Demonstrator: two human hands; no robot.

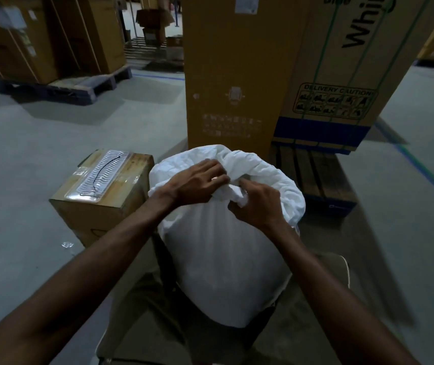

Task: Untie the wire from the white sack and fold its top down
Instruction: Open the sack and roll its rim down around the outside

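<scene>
**Working the tie off the sack neck**

So the white sack (pixel 226 259) stands upright between the person's knees, right in front of them on the warehouse floor, with a taped cardboard box (pixel 102 191) just beside it on their left and a tall carton (pixel 234 75) behind.

Both hands are bunched at the gathered neck. The left hand (pixel 197 183) has its fingers curled over the scrunched fabric. The right hand (pixel 256 204) pinches into the twist from the near side. I can't actually make out the wire itself, it's buried in the folds or under the fingers.

If I were doing it, I'd hold the neck steady with the left and unwind with the right, not yank, or the fabric could tear.

The sack's long axis runs straight up and down, mouth pointing up and tipped a bit away from the person.
</scene>
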